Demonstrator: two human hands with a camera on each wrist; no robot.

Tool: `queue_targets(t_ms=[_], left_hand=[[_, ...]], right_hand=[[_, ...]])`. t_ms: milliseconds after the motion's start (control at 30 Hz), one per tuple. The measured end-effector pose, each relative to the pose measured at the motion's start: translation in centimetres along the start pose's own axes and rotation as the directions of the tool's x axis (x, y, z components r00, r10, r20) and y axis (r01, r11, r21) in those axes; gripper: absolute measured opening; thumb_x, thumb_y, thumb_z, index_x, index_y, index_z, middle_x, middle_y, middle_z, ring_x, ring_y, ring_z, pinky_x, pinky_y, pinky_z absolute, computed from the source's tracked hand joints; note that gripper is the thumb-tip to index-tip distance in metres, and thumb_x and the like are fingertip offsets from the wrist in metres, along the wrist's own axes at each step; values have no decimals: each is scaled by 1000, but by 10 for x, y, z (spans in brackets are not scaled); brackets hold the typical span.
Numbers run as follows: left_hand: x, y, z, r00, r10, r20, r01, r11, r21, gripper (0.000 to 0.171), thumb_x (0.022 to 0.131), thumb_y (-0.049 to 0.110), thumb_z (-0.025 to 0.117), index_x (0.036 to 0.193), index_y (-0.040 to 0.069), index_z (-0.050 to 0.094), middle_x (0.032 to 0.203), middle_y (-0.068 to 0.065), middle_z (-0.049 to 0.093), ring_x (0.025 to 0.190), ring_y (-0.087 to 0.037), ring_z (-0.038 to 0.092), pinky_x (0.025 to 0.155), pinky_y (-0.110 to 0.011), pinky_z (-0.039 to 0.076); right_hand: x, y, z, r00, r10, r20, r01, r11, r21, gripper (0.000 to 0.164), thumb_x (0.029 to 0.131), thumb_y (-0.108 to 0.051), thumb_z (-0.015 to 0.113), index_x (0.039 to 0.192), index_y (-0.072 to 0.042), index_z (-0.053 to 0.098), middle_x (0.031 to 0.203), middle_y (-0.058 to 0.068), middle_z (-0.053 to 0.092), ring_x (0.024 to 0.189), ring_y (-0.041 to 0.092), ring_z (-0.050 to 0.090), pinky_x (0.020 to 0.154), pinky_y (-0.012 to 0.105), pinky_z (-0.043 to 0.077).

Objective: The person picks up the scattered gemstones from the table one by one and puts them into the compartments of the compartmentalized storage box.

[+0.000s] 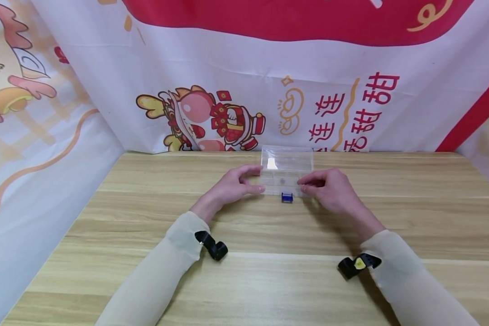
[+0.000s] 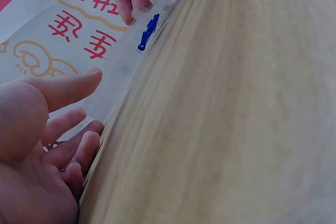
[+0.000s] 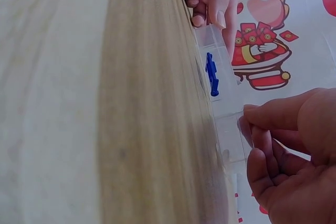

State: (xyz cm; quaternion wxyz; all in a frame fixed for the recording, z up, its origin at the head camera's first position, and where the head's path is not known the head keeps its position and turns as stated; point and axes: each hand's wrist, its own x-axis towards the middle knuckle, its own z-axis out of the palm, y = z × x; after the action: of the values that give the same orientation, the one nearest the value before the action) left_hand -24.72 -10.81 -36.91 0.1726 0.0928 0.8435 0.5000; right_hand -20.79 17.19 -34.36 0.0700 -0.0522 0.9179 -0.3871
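Observation:
A clear plastic compartment box (image 1: 287,158) stands against the back cloth, its lid raised and a blue latch (image 1: 287,198) at its front edge. My left hand (image 1: 238,183) is at the box's left end, thumb by the front corner and fingers farther back, loosely bent. My right hand (image 1: 330,188) reaches to the right-hand compartments, thumb and index fingertips close together at the box. In the right wrist view, the right hand (image 3: 289,140) has its other fingers curled; whether something small is between the fingertips cannot be told. A small round thing (image 1: 282,181) shows in a middle compartment.
The wood-grain table (image 1: 269,280) reaches back to a printed cloth (image 1: 228,59) hanging right behind the box. Another printed cloth (image 1: 65,158) hangs along the left. Black wrist cameras (image 1: 217,249) are strapped over the pale sleeves (image 1: 159,267).

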Motion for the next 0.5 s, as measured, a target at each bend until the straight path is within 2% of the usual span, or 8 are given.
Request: queue_targets(t_ms=[500], left_hand=[[-1, -1, 0, 1000, 11, -3, -11, 1000, -2, 63, 95, 34, 81, 152, 35, 56, 153, 7, 59, 119, -23, 54, 100, -38, 44]], right_hand=[[-2, -2, 0, 1000, -5, 14, 5, 1000, 0, 21, 102, -14, 71, 120, -12, 80, 119, 13, 75, 94, 23, 60, 71, 28, 52]])
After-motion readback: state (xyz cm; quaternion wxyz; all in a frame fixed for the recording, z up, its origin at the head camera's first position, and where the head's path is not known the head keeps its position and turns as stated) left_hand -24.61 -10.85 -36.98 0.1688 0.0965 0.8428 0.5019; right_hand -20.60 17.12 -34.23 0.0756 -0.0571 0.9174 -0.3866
